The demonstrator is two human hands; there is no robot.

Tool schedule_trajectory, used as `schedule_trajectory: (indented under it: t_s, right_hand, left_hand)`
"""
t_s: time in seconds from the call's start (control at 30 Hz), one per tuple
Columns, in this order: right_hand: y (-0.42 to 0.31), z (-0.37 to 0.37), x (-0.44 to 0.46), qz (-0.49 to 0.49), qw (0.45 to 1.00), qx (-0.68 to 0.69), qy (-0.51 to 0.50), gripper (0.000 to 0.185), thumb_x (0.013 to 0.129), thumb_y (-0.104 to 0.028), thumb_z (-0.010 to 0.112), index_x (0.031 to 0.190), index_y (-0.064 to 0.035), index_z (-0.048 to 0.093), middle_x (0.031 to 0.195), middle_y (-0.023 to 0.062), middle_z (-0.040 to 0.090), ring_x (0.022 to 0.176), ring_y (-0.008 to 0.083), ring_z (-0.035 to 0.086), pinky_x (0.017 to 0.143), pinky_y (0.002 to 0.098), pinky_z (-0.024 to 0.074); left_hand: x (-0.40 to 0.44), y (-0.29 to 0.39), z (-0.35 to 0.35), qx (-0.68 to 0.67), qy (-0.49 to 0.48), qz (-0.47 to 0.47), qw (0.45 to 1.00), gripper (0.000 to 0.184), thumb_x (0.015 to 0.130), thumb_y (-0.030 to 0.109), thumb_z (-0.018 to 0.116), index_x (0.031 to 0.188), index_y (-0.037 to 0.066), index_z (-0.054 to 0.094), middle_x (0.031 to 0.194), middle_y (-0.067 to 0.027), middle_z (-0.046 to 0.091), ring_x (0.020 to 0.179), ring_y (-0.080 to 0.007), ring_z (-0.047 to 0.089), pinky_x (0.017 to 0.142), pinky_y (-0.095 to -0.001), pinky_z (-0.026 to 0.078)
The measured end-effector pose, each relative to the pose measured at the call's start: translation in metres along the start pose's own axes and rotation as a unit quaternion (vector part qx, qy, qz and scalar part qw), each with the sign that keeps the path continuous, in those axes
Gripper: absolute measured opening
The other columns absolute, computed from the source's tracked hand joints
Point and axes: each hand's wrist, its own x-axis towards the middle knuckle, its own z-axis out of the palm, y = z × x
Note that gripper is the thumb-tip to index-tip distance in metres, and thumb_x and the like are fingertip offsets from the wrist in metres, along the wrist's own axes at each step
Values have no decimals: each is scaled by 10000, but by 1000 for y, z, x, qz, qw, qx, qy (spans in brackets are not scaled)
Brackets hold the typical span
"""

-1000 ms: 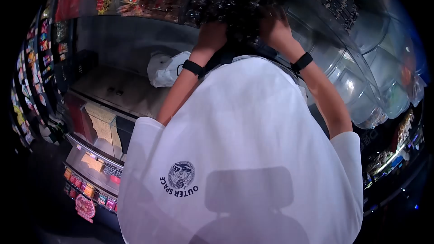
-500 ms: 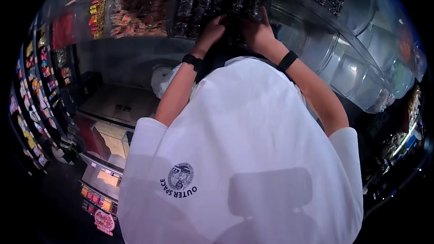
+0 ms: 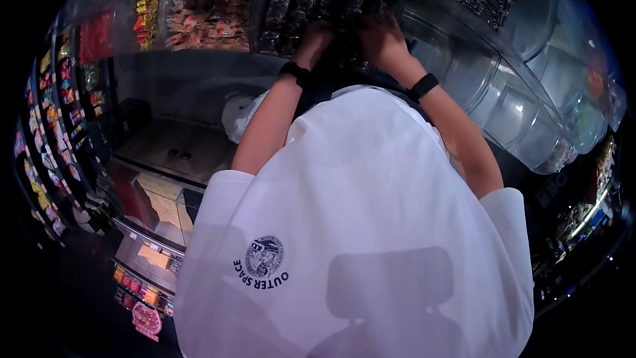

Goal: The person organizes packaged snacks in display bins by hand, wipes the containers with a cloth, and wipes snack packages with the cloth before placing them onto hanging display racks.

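Dark shiny packets [image 3: 291, 10] around left hand [image 3: 317, 40] and right hand [image 3: 384, 41], finger spread and grip too dim to tell.

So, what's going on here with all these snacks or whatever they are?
A person in a white shirt has both bare hands, left hand and right hand, in among dark, shiny wrapped packets. The fingertips are lost in shadow, so I can't tell whether either hand grips one. Reddish-brown packets lie to the left; clear bins stand to the right.
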Motion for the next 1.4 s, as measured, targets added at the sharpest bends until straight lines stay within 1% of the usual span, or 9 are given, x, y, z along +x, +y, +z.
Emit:
schedule_trajectory:
  t_s: [0.1, 0.27, 0.53, 0.6, 0.8, 1.0, 1.07, 1.3, 1.4]
  right_hand:
    - [4, 7, -4, -13, 998, 11, 56, 351, 798, -115, 650, 1140, -118, 731, 1285, 133, 635, 1261, 288, 557, 1152, 448, 344]
    - [0, 13, -6, -16, 992, 53, 116, 346, 782, -92, 651, 1118, -104, 731, 1275, 134, 635, 1261, 296, 553, 1148, 459, 349]
    - [-17, 15, -1, -32, 997, -70, -23, 398, 829, -175, 657, 1221, -208, 715, 1488, 84, 471, 1424, 290, 386, 1179, 587, 256]
    - [-18, 22, 9, -40, 990, -104, -85, 421, 858, -228, 650, 1277, -241, 693, 1614, 60, 319, 1484, 302, 297, 1185, 604, 229]
    - [-19, 27, 21, -77, 982, -157, -74, 370, 906, -328, 605, 1256, -274, 712, 1655, 35, 234, 1522, 320, 182, 1193, 647, 134]
    - [-16, 20, 14, -69, 971, -228, -31, 410, 907, -353, 614, 1314, -387, 656, 1654, 15, 240, 1507, 314, 235, 1162, 683, 148]
    - [-14, 19, 18, -61, 966, -240, -71, 416, 915, -370, 607, 1328, -407, 640, 1657, 13, 237, 1511, 320, 228, 1153, 693, 148]
    - [6, 10, 18, -77, 970, -201, -109, 510, 899, -399, 689, 1383, -486, 555, 1652, -31, 258, 1534, 267, 193, 1243, 528, 156]
    - [-6, -1, 18, -50, 965, -215, -142, 452, 907, -357, 686, 1345, -439, 612, 1653, -18, 260, 1530, 269, 205, 1230, 531, 188]
  left_hand:
    - [-19, 5, 3, -40, 10, 18, 999, 191, 864, 113, 692, 1033, 26, 706, 918, -60, 695, 871, -136, 651, 706, -296, 489]
    - [-15, -18, 5, -229, 20, 33, 973, 121, 871, 80, 671, 978, 58, 723, 917, -36, 698, 853, -125, 634, 689, -269, 440]
    - [-22, -8, -5, 54, 25, 130, 990, 161, 857, 29, 597, 927, 14, 741, 936, -156, 753, 927, -246, 717, 835, -347, 527]
    - [-35, -2, -7, 243, 90, 267, 928, 167, 836, 24, 608, 939, 13, 740, 912, -200, 731, 939, -341, 706, 826, -405, 545]
    - [-52, -10, -17, 535, 37, 323, 780, 191, 817, 36, 587, 970, 6, 697, 963, -222, 679, 935, -419, 655, 835, -500, 526]
    - [-40, -6, -12, 582, 40, 313, 750, 205, 885, 145, 561, 923, 66, 746, 925, -154, 725, 829, -325, 716, 730, -476, 570]
    - [-43, 15, -15, 576, -38, 202, 791, 199, 871, 156, 611, 1001, 28, 688, 1010, -224, 673, 985, -409, 650, 845, -491, 525]
    - [-69, 37, -53, 557, -142, 261, 775, 188, 869, 98, 622, 1031, 44, 703, 1076, -183, 690, 1022, -371, 652, 870, -456, 528]
    - [-69, 18, -57, 520, -34, 454, 723, 162, 840, 44, 625, 978, 21, 706, 1043, -176, 686, 1013, -367, 650, 874, -452, 529]
